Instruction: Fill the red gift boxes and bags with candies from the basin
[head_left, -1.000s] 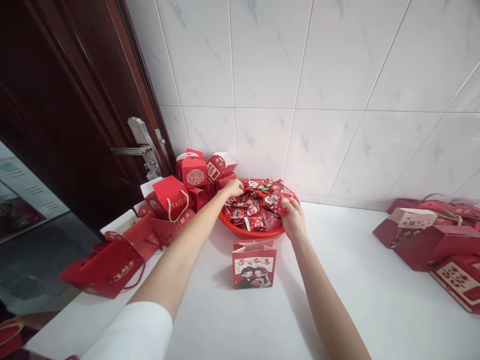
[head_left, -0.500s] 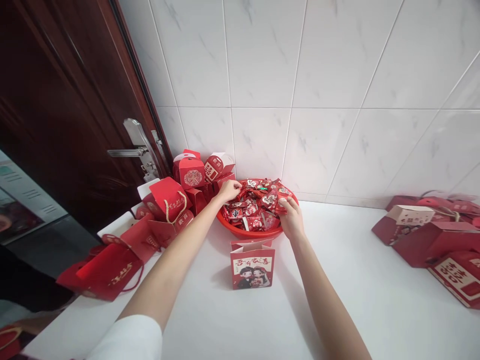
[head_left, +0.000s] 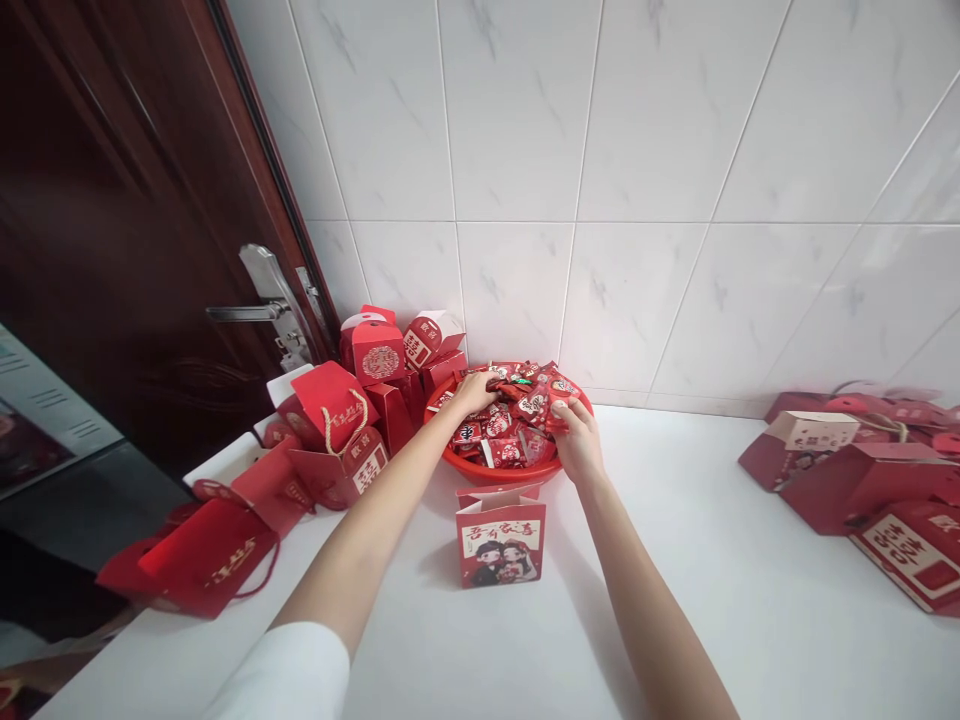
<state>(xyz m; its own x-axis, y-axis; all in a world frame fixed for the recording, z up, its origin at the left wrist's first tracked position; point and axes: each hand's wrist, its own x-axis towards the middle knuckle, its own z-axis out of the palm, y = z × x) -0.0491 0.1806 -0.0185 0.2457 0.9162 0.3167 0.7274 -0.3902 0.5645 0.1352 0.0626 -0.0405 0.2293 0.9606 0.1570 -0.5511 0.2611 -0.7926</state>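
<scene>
A red bowl (head_left: 480, 470) is heaped with red-wrapped candies (head_left: 499, 425). From the left, my left hand (head_left: 472, 393) reaches over the heap, its fingers closed on a dark red wrapped candy (head_left: 496, 383). My right hand (head_left: 581, 442) is at the bowl's right side, its thumb and fingers pinched on a red candy packet, mostly hidden by the fingers. In front of the bowl a small red gift box (head_left: 501, 545) stands upright with its top open. Its front shows a cartoon couple.
Several red gift boxes (head_left: 379, 350) and bags with cord handles (head_left: 217, 550) crowd the left of the white table (head_left: 435, 660). More red boxes (head_left: 840, 480) lie at the right. A tiled wall (head_left: 645, 300) rises behind, and a dark door (head_left: 150, 200) stands at the left.
My left hand has moved right, from the bowl's left rim further in over the candies. The right hand stays at the bowl's right side. The view has shifted slightly.
</scene>
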